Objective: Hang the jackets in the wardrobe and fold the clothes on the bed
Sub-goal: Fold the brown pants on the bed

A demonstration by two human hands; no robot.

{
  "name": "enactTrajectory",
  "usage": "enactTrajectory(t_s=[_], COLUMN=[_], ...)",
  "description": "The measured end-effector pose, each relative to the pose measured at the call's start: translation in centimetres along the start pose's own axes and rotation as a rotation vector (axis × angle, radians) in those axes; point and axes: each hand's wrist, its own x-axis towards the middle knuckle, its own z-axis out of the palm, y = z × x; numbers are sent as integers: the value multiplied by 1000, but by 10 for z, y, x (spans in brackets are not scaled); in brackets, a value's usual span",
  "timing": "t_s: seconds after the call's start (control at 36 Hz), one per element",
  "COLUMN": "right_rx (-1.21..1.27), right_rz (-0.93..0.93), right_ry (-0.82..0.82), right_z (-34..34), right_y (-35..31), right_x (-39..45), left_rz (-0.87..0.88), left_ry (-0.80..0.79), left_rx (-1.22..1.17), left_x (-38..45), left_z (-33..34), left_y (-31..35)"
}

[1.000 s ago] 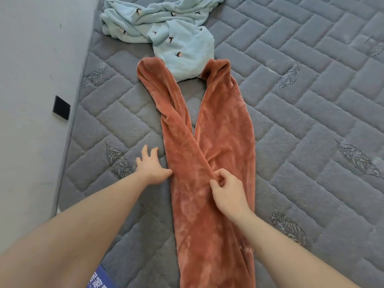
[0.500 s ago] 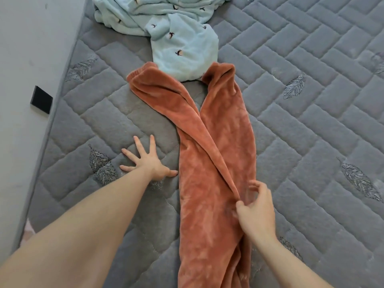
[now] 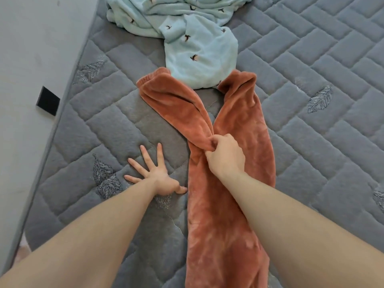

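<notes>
Centrally, rust-orange plush fleece trousers [image 3: 226,204] lie lengthwise on the grey quilted mattress [image 3: 322,142], legs pointing away; the right hand [image 3: 225,155] pinches a bunched fold where the left leg crosses toward the right one. Beside the trousers, the left hand [image 3: 154,175] presses flat on the mattress, fingers spread and grasping nothing, thumb tip just at the fabric's edge. Beyond, a crumpled pale-blue garment with small dark bird prints [image 3: 193,38] overlaps the trouser cuffs.

Both forearms are bare, with no sleeves showing.
</notes>
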Motion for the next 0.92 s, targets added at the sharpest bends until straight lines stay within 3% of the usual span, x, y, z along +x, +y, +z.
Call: enactTrajectory(t_s=[0.22, 0.33, 0.39, 0.44, 0.53, 0.61, 0.72, 0.83, 0.92], right_rx=[701, 646, 529, 389, 188, -8, -129, -248, -33], right_rz=[87, 371, 500, 575, 451, 135, -251, -253, -160], right_ry=[451, 569, 507, 335, 200, 276, 173, 90, 107], right_z=[-44, -60, -61, -59, -54, -53, -43, -31, -36], right_y=[2, 44, 69, 89, 99, 86, 59, 41, 32], right_x=[12, 18, 17, 14, 10, 15, 28, 48, 57], left_rz=[9, 7, -1, 1, 4, -2, 2, -2, 1], left_ry=[4, -14, -17, -20, -28, -37, -46, -51, -57], left_rx=[0, 1, 3, 6, 2, 5, 3, -1, -1], left_x=[2, 1, 0, 0, 1, -1, -2, -1, -1], left_z=[0, -2, -2, -2, -3, -4, -5, -5, -5], left_y=[0, -1, 1, 1, 1, 2, 3, 3, 2])
